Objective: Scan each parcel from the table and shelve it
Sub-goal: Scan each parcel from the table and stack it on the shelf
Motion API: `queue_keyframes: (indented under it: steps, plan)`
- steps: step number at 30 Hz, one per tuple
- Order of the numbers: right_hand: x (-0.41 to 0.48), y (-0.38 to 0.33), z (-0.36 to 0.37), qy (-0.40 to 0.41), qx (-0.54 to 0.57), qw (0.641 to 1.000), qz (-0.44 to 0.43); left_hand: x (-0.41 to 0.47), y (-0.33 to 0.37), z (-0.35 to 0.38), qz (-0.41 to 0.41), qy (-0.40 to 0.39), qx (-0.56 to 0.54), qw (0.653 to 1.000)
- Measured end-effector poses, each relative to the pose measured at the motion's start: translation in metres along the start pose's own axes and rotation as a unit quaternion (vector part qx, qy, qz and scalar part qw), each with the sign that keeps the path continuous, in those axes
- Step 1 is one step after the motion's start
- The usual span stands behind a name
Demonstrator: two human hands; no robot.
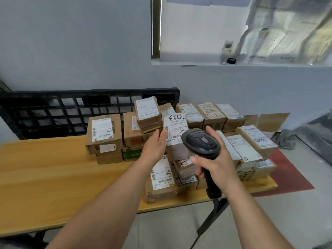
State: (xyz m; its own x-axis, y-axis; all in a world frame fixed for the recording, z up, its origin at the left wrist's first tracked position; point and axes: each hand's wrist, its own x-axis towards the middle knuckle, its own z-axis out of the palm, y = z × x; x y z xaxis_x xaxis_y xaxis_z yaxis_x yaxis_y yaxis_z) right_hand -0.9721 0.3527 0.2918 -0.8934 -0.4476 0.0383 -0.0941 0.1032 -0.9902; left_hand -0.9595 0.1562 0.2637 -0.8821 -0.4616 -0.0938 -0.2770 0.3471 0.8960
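Now: 1 parcel held up to the scanner

The left hand [155,143] holds 1 parcel [177,135] above the pile [251,139] on the wooden table [45,168], label facing the camera. Its thumb lies on the label's left edge, and the other 4 fingers are hidden behind the box. The right hand [217,165] grips the black scanner [201,142] by the handle with its fingers wrapped around it. The scanner's head covers the label's lower right corner. The handwritten number on the label is upside down and hard to read.
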Motion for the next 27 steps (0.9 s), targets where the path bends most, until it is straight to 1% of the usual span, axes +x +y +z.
queue_keyframes:
  steps: [2,4,7,9,13,15,18,24,27]
  plan:
    - [0.01,0.002,-0.003,-0.017,0.009,1.0,0.008,-0.003,0.002,0.009,-0.024,-0.014,-0.031,0.999]
    - [0.016,0.005,-0.006,-0.038,0.017,0.999,0.017,-0.01,0.003,0.016,-0.028,-0.026,-0.069,0.997]
    - [0.02,0.009,-0.013,-0.071,0.022,0.997,0.018,-0.023,0.006,0.023,-0.031,-0.016,-0.126,0.991]
    - [0.022,0.01,-0.018,-0.091,0.033,0.995,0.017,-0.033,0.005,0.027,-0.026,-0.006,-0.131,0.991]
    - [0.023,0.013,-0.028,-0.131,0.052,0.99,0.007,-0.057,0.011,0.029,-0.014,0.001,-0.108,0.994]
    - [0.022,0.012,-0.033,-0.149,0.063,0.987,-0.003,-0.069,0.013,0.027,-0.011,0.003,-0.144,0.99]
    - [0.019,0.009,-0.038,-0.179,0.077,0.981,-0.016,-0.09,0.015,0.019,-0.023,0.025,-0.183,0.983]
    - [0.003,-0.004,-0.029,-0.263,0.088,0.959,-0.052,-0.135,0.024,0.0,-0.014,0.106,-0.132,0.985]
    - [-0.01,-0.014,-0.022,-0.293,0.089,0.949,-0.07,-0.154,0.016,-0.013,0.002,0.161,-0.092,0.983]
